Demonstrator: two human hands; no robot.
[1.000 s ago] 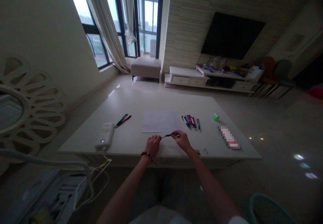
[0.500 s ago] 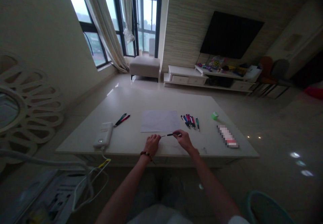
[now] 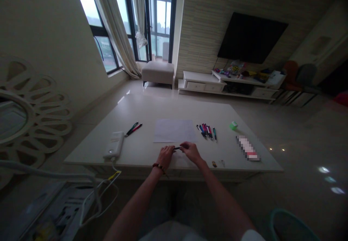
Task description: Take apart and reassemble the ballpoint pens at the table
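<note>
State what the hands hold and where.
A slim dark pen-like item: the left hand holds one end, the right hand the other; whether it is one piece cannot be told.

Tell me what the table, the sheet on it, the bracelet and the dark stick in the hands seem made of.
Table: perhaps lacquered wood; smooth white top, faint sheen.
Sheet: probably paper, matte, as it looks thin and flat.
Bracelet: apparently dark beads, maybe wood, from its lumpy outline.
Dark stick: possibly plastic, being pen-like; finish too small to judge.
</note>
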